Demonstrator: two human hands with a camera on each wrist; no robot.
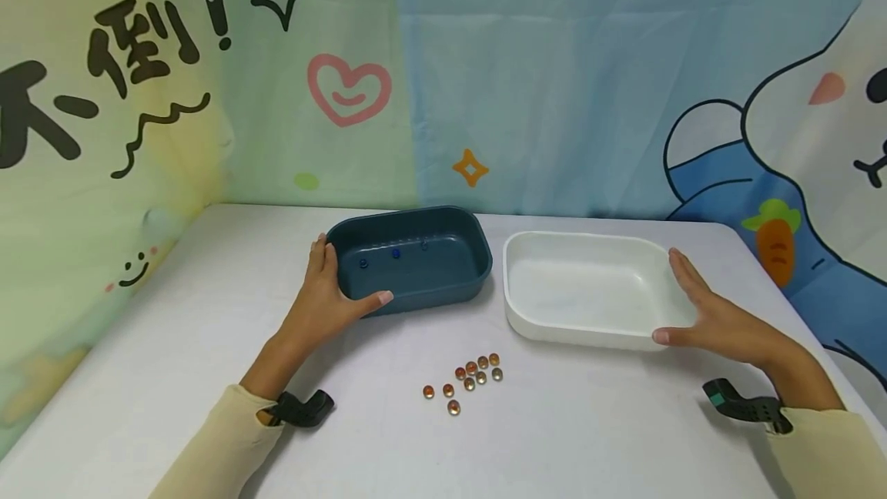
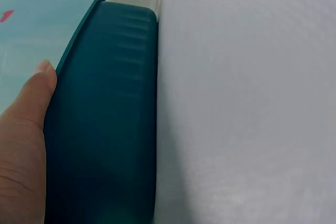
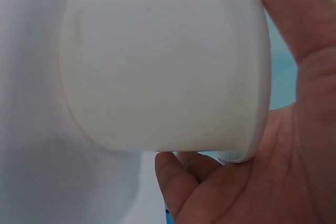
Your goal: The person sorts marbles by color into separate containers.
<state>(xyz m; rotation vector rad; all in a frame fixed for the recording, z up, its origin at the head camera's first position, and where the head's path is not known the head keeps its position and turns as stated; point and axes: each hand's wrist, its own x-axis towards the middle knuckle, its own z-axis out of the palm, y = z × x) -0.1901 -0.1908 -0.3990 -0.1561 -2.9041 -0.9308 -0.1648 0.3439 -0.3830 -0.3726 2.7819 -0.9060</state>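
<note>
A dark teal plastic bin (image 1: 416, 295) stands at the back of the table, with three small blue beads (image 1: 396, 253) on its floor. My left hand (image 1: 333, 291) grips its left end, thumb on the front rim and fingers along the left side. In the left wrist view the thumb (image 2: 31, 98) lies against the bin's wall. To the right is a white bin (image 1: 589, 291) with nothing visible inside. My right hand (image 1: 714, 318) holds its right end, thumb at the front corner and fingers at the far side. In the right wrist view, fingertips (image 3: 176, 182) touch the white bin's end.
Several amber, glassy beads (image 1: 471, 368) lie loose on the white tablecloth (image 1: 554, 422) in front of the two bins. A printed curtain (image 1: 527, 98) hangs behind the table. Dark wrist mounts (image 1: 301, 409) are strapped at both sleeves.
</note>
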